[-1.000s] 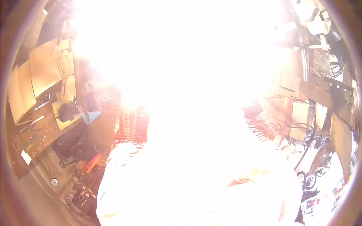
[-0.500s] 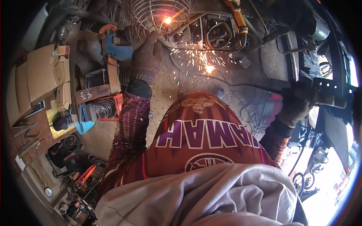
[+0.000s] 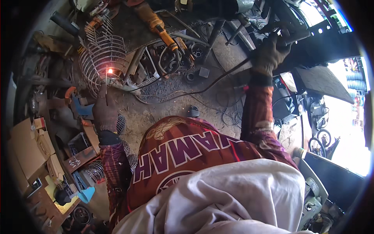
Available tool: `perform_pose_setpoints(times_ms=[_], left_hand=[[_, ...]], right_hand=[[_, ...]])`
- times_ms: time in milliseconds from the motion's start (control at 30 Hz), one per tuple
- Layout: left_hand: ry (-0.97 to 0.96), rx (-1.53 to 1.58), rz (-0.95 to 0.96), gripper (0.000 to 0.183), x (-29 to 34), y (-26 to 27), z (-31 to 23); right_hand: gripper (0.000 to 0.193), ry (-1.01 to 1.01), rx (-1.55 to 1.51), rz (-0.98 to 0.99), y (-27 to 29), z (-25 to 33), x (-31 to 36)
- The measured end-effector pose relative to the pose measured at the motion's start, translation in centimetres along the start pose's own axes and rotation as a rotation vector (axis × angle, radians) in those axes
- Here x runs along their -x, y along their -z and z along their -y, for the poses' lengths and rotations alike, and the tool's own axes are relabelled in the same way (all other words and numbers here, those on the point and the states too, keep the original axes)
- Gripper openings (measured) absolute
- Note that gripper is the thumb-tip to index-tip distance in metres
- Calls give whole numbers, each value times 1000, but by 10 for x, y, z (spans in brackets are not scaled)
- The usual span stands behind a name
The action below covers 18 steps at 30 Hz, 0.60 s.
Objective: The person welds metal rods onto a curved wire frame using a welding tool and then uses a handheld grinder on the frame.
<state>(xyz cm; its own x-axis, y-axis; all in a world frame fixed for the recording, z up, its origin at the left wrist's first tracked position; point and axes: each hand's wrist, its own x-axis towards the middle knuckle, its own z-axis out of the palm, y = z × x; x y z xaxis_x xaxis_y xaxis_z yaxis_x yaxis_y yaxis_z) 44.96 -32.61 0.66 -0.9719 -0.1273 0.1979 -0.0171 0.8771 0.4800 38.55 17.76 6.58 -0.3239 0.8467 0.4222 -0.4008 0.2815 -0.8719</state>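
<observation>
A rounded cage of bent metal wire (image 3: 90,58) stands at the far left. Near its lower end, one spot glows orange-red (image 3: 110,71). My gloved left hand (image 3: 104,111) is at that end, fingers closed on the cage just below the glow; the exact grip is partly hidden. Out to the far right, my gloved right hand (image 3: 269,54) is wrapped round a dark welding electrode holder (image 3: 295,37), well apart from the cage. A black cable (image 3: 218,78) runs from this hand down toward the floor.
A yellow angle grinder (image 3: 161,33) lies on the dark bench ahead. Beside it is a crate (image 3: 146,74) of metal parts. A blue clamp-like tool (image 3: 82,107) and cardboard boxes (image 3: 29,152) are on the left. Loops of cable (image 3: 230,115) lie on the floor.
Sparks on the floor have died out and the glow has dimmed. My view has swung right, shifting the cage and left hand leftward in the picture. My right hand is raised farther ahead.
</observation>
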Motion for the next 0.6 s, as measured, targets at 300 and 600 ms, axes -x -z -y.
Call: perform_pose_setpoints(times_ms=[300, 600], left_hand=[[-79, 174, -19, 31, -4, 14, 21], [105, 352, -7, 31, 43, 60, 21]], right_hand=[[46, 192, 175, -50, -72, -61, -34], [47, 240, 521, 72, -95, -70, -33]])
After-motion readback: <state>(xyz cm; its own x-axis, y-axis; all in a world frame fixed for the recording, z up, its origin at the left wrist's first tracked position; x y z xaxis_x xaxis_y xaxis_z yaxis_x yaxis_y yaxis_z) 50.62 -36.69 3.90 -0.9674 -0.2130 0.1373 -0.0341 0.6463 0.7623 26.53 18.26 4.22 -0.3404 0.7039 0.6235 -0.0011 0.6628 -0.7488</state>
